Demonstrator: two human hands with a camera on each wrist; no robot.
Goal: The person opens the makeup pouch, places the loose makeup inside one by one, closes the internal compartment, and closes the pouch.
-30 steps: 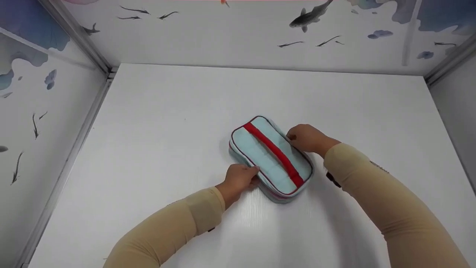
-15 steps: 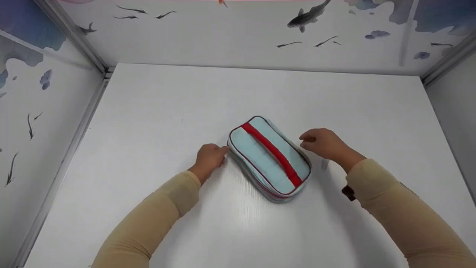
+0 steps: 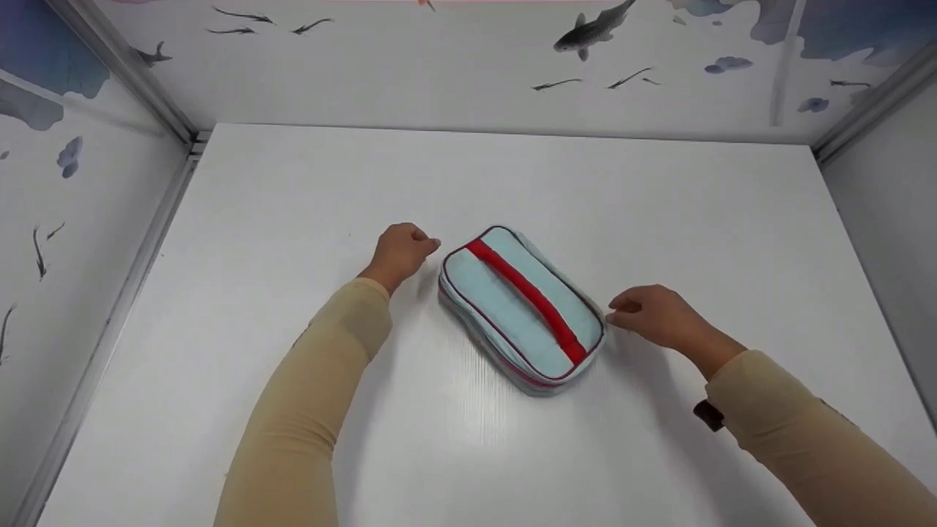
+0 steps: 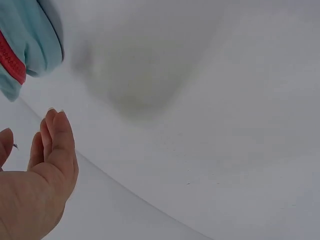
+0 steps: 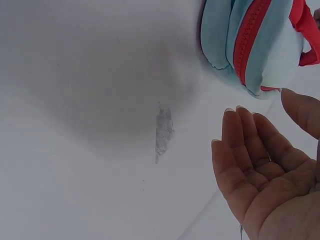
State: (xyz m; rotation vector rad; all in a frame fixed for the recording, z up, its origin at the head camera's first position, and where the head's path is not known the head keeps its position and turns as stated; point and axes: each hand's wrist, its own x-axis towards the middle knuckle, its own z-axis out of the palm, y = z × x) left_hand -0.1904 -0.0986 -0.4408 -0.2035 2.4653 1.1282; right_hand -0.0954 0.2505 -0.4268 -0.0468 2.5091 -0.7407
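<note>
A light blue zippered case (image 3: 498, 307) with dark red piping lies at a slant on the white table. Across its top runs a red strap handle (image 3: 528, 296). In the left wrist view a corner of the case (image 4: 37, 37) shows, and in the right wrist view its red zipper (image 5: 250, 42) runs along the side. My left hand (image 3: 400, 252) is just off the far left corner, fingers relaxed and nothing in them. At the right end my right hand (image 3: 656, 316) has its fingertips right by the case edge, its palm bare in the right wrist view.
The white table (image 3: 293, 190) meets a back wall (image 3: 439, 73) printed with fish. Side walls stand at the left and right. A grey scuff mark (image 5: 163, 131) shows on the tabletop near my right hand.
Both hands have let go of the case's sides. The left hand has moved up and left to the far corner; the right has moved right and nearer. The case stays in place.
</note>
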